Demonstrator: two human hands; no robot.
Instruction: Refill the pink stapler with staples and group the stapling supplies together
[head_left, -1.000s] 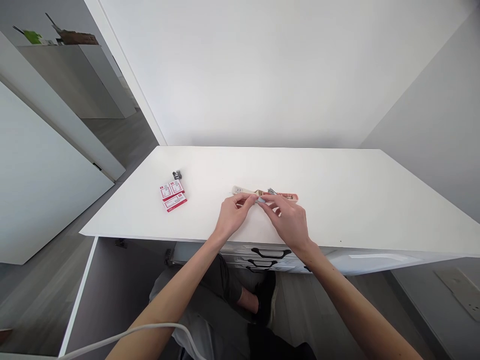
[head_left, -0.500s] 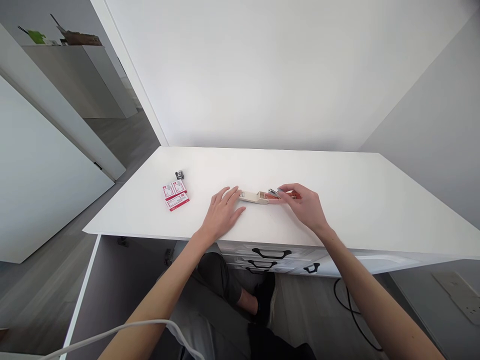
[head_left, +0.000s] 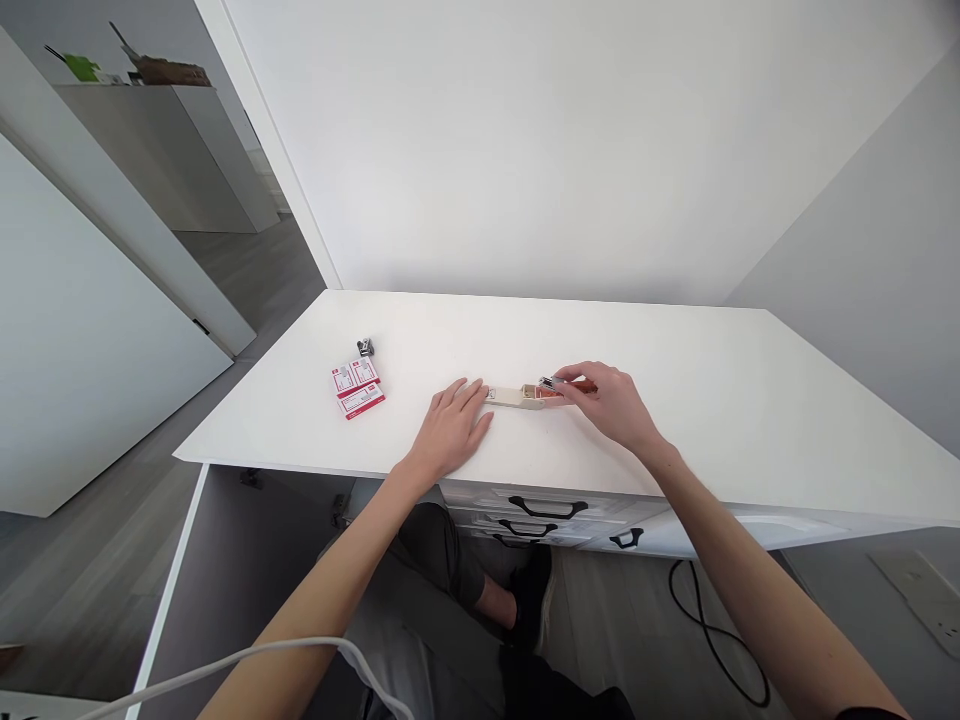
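A long, slim beige object (head_left: 510,397) with an orange-red section at its right lies flat on the white top; its exact kind is unclear. My left hand (head_left: 450,428) rests flat over its left end, fingers spread and fingertips touching it. At the right end, my right hand (head_left: 611,402) pinches a small silver metal piece (head_left: 550,384) between thumb and fingers, just above the orange-red section. Part of that section is hidden under the hand. Farther left lie red-and-white cards or flat packets (head_left: 358,388), with a small dark metallic item (head_left: 365,347) behind them.
The white countertop (head_left: 675,345) meets a wall behind. Below its front edge are drawers with black handles (head_left: 547,507) and an open compartment (head_left: 255,560). A white cable (head_left: 247,652) crosses my left forearm; a black cord (head_left: 709,630) lies on the floor.
The view has shifted slightly. My right hand keeps its pinch near the silver piece, which sits at a slightly different angle. My left hand stays on the beige end.
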